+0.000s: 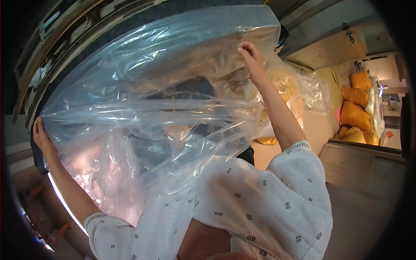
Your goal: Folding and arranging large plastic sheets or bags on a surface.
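Note:
A large clear plastic bag (164,95) is stretched wide in front of me, filling most of the view. My left hand (41,136) grips its edge at the far left. My right hand (250,55) pinches its upper edge at the top centre-right, arm raised. Through the film a dark object shows dimly, its shape unclear. My white patterned sleeves come up from the lower edge.
Several orange cushions (356,110) are stacked at the right. A second clear bag with yellow contents (299,86) lies behind my right arm. A pale wooden surface (346,162) sits at the lower right, and dark shelving (65,39) curves along the upper left.

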